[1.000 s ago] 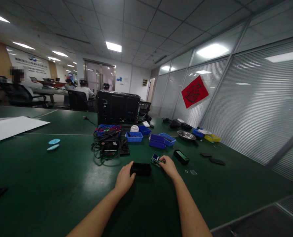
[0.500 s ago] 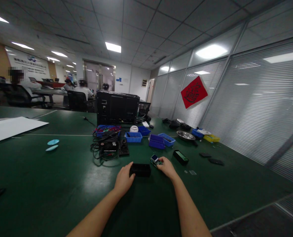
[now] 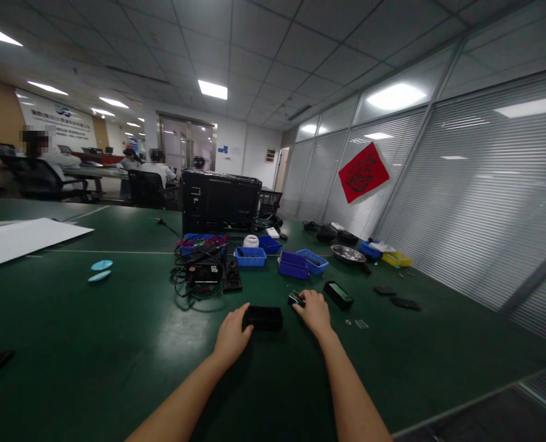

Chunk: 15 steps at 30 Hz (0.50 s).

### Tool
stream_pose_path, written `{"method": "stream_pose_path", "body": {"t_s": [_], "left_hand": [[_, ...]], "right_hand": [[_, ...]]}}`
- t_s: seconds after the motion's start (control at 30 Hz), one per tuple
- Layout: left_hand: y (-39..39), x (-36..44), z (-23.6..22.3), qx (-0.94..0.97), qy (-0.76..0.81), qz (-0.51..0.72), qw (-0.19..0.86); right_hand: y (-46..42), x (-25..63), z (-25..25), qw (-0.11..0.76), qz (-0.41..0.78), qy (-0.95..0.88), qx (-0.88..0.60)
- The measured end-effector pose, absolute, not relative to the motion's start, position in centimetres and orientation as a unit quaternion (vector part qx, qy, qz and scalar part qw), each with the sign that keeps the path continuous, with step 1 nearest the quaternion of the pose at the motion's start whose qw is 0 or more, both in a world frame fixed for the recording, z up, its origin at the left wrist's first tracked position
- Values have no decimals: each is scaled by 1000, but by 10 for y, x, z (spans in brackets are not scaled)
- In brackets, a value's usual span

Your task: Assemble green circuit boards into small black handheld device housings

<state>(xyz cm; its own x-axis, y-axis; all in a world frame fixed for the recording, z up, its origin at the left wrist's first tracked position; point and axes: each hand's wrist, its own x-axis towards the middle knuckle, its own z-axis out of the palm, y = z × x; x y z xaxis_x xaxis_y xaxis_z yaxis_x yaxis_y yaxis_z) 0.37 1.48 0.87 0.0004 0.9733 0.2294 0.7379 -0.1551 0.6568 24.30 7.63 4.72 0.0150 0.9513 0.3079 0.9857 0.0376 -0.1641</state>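
Note:
My left hand [image 3: 233,332] is closed on the left end of a black rectangular case [image 3: 264,318], its thumb in front and fingers behind. The case looks hollow and rests on the green table. Just right of it, my right hand [image 3: 315,312] has its fingers around a small circuit board with a screen [image 3: 295,299], held low over the table; most of the board is hidden by the fingers. Beyond that hand lies a second black case [image 3: 338,294] with a green board inside. A small ring [image 3: 348,322] and a clear plastic piece [image 3: 361,324] lie nearby.
Blue bins [image 3: 249,256] and a soldering station [image 3: 205,272] with tangled cables stand ahead, before a black computer case [image 3: 221,201]. Farther right are a metal bowl [image 3: 348,254], a yellow tray [image 3: 396,259] and flat black plates [image 3: 405,303]. Blue dishes [image 3: 102,265] lie left.
My right hand has moved slightly right with the circuit board and turned it, so its screen shows less. My left hand stays on the black case.

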Motion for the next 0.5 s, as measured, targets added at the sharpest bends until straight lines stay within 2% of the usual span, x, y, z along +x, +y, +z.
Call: {"method": "stream_pose_path", "body": {"t_s": [0.13,0.33,0.5], "left_hand": [[15,3,8,687,621,334,176],[14,4,10,685,622,330,185],[13,4,11,686,620,332,187]], "right_hand": [[78,247,51,197,-37,-652,-731],[82,246,41,115,14,-655,-747],[84,244,37,167,30,-683,-710]]}}
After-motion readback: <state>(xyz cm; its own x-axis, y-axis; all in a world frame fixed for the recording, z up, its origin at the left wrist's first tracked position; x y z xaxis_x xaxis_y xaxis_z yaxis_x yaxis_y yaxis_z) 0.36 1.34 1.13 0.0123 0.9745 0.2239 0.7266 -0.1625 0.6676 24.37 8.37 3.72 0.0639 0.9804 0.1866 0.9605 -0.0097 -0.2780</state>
